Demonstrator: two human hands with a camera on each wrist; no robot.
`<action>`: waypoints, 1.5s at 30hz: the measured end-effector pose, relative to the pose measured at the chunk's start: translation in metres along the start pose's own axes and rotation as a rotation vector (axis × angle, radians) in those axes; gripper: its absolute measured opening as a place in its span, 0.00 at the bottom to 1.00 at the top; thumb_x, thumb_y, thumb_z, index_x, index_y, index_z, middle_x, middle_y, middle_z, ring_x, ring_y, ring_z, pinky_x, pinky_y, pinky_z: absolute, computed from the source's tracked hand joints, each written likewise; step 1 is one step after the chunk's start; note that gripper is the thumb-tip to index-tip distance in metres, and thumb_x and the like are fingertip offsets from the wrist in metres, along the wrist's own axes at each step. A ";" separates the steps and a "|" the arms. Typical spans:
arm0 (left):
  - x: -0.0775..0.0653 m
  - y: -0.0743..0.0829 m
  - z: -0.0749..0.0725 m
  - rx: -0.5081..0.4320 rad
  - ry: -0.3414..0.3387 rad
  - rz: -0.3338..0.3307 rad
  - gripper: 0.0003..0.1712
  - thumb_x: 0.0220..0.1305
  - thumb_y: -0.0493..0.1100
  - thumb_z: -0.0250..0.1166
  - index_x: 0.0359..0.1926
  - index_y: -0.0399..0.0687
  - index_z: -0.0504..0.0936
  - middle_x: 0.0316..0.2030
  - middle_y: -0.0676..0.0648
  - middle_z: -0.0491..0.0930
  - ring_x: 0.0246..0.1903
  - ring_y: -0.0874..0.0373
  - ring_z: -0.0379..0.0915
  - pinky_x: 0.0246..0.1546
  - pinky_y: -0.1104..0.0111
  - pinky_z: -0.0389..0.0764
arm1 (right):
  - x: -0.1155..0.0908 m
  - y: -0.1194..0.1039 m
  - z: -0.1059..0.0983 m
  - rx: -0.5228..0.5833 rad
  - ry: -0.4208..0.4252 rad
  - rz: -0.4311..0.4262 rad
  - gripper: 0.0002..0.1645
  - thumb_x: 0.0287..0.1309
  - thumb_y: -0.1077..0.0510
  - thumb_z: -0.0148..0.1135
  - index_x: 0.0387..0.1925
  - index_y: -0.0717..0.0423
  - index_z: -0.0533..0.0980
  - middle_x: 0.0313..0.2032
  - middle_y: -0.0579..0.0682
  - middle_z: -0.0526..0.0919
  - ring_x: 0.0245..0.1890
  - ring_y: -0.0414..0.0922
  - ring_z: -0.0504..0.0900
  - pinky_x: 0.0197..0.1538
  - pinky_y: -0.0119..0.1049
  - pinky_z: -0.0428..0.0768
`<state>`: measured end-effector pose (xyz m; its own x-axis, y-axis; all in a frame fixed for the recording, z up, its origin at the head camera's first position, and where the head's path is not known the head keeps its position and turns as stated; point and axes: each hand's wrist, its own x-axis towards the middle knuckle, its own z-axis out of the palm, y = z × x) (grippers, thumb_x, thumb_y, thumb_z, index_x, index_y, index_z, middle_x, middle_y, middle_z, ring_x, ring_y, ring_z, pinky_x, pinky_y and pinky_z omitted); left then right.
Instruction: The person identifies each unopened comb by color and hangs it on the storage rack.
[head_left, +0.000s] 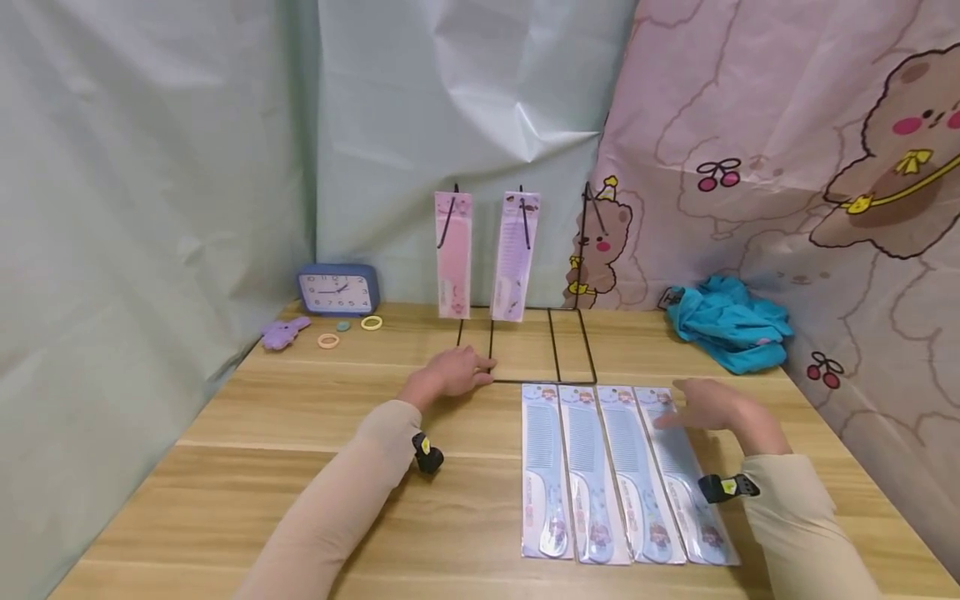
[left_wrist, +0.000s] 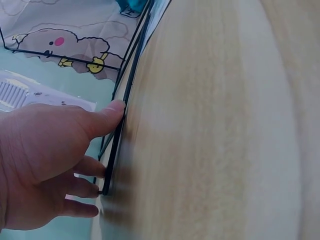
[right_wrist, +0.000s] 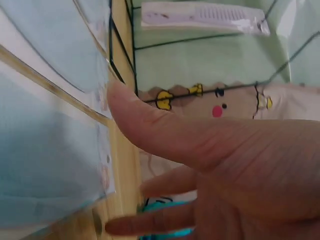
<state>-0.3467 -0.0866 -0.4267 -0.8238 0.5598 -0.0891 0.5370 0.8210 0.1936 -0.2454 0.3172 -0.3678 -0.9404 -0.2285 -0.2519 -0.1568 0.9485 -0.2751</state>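
My left hand touches the front left corner of a black wire rack, the thumb lying against its base bar in the left wrist view. On the rack hang a packaged pink comb and a packaged purple comb. Several packaged blue combs lie side by side on the table in front of the rack. My right hand is over the upper end of the rightmost blue comb pack, fingers spread and thumb pointing toward the pack's top edge. Nothing is held in it.
A blue clock stands at the back left. Near it lie a purple toy-like item and several small rings, one of them a yellow ring. Crumpled teal cloth sits at the back right. Curtains close off the table's back and sides.
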 end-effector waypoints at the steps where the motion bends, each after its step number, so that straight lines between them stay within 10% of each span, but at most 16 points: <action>1: 0.000 0.000 0.000 0.001 -0.002 -0.006 0.27 0.76 0.55 0.54 0.72 0.55 0.70 0.63 0.35 0.72 0.63 0.41 0.67 0.65 0.49 0.67 | -0.002 -0.002 0.000 -0.010 -0.028 0.027 0.60 0.53 0.35 0.72 0.65 0.80 0.61 0.57 0.77 0.72 0.52 0.68 0.76 0.49 0.61 0.80; 10: -0.001 0.003 0.003 -0.065 0.012 -0.014 0.27 0.77 0.54 0.54 0.72 0.54 0.71 0.68 0.32 0.66 0.68 0.36 0.60 0.69 0.46 0.60 | -0.001 -0.022 0.019 0.036 -0.112 0.146 0.61 0.39 0.41 0.83 0.63 0.76 0.64 0.38 0.63 0.78 0.29 0.54 0.79 0.24 0.47 0.82; 20: 0.000 0.001 0.006 -0.106 0.031 -0.071 0.27 0.77 0.55 0.53 0.72 0.58 0.70 0.72 0.28 0.56 0.72 0.32 0.50 0.71 0.42 0.54 | 0.006 0.003 0.017 0.091 -0.141 0.241 0.59 0.37 0.48 0.85 0.60 0.78 0.62 0.35 0.62 0.76 0.28 0.55 0.80 0.27 0.45 0.84; 31: -0.003 0.004 0.005 -0.125 0.028 -0.077 0.27 0.77 0.55 0.53 0.72 0.58 0.69 0.72 0.27 0.54 0.72 0.31 0.49 0.70 0.41 0.53 | 0.008 -0.006 0.022 0.102 -0.146 0.245 0.54 0.39 0.26 0.75 0.46 0.70 0.72 0.31 0.58 0.77 0.26 0.53 0.81 0.27 0.44 0.84; 40: -0.003 0.004 0.004 -0.123 0.023 -0.077 0.27 0.77 0.55 0.52 0.73 0.57 0.69 0.73 0.27 0.54 0.72 0.32 0.49 0.71 0.43 0.53 | 0.007 0.002 0.017 0.116 -0.151 0.169 0.36 0.43 0.49 0.82 0.40 0.69 0.70 0.24 0.58 0.78 0.20 0.50 0.80 0.22 0.40 0.82; 45: -0.003 0.002 0.006 -0.126 0.022 -0.071 0.27 0.77 0.55 0.52 0.73 0.58 0.68 0.72 0.28 0.55 0.72 0.32 0.50 0.71 0.42 0.54 | -0.002 0.015 0.000 0.154 -0.143 0.193 0.41 0.49 0.58 0.78 0.55 0.76 0.64 0.30 0.60 0.74 0.25 0.51 0.78 0.26 0.41 0.84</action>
<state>-0.3422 -0.0862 -0.4320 -0.8635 0.4970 -0.0862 0.4511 0.8372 0.3092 -0.2462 0.3318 -0.3716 -0.8945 -0.0858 -0.4387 0.0791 0.9355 -0.3443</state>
